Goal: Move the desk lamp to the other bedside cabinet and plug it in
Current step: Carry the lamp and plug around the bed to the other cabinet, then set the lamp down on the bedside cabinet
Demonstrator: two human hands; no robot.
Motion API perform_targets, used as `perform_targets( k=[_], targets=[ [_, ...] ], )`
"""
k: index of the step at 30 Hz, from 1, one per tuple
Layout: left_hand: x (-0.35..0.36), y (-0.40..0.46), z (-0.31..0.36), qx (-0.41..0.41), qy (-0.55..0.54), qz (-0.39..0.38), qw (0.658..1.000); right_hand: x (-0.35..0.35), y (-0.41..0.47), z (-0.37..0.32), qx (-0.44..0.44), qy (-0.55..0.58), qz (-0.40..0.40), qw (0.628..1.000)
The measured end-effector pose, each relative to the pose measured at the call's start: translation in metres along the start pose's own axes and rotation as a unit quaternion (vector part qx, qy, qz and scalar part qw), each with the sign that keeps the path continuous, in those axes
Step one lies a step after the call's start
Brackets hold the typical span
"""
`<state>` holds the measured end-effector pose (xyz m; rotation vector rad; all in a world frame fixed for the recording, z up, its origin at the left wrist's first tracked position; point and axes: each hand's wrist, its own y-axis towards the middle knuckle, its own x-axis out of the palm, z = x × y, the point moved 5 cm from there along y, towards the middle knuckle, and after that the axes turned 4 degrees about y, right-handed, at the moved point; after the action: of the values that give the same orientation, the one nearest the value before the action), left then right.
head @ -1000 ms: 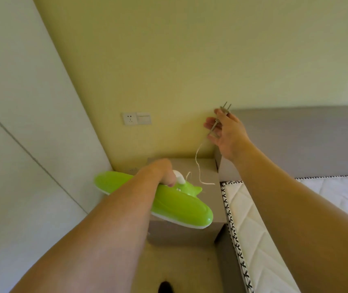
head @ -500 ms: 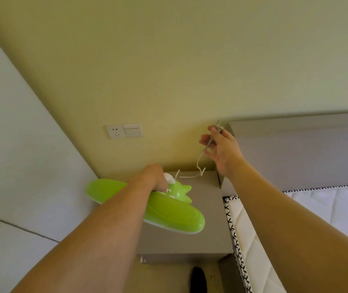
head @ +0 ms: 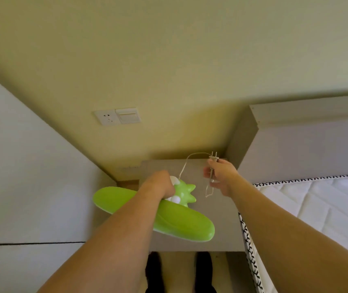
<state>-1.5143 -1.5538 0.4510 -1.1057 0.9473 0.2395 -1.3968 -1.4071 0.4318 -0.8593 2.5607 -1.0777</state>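
Gripping green desk lamp (head: 181, 223) at its white neck, left hand (head: 158, 183) fingers clamped, above grey bedside cabinet (head: 219, 220). Long axis running left-far to right-near. Right hand (head: 223, 176) pinched on plug (head: 213, 158), prongs upward, cord (head: 184, 166) looping. Wall socket (head: 107, 117) left; bed (head: 316, 204) right.
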Motion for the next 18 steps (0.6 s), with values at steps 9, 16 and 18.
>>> perform_targets(
  k=[9,16,18],
  targets=[
    [0.0,0.032,0.0,0.0,0.046,-0.039,0.998,0.004,0.02,0.046,0.068,-0.055,0.013,0.996],
    [-0.005,0.04,0.004,0.023,0.115,-0.079,0.99,-0.002,0.014,0.069,0.088,-0.019,0.022,0.996],
    [-0.009,0.038,0.007,0.033,0.131,-0.098,0.986,-0.007,0.01,0.069,0.082,-0.021,0.034,0.996]
  ],
)
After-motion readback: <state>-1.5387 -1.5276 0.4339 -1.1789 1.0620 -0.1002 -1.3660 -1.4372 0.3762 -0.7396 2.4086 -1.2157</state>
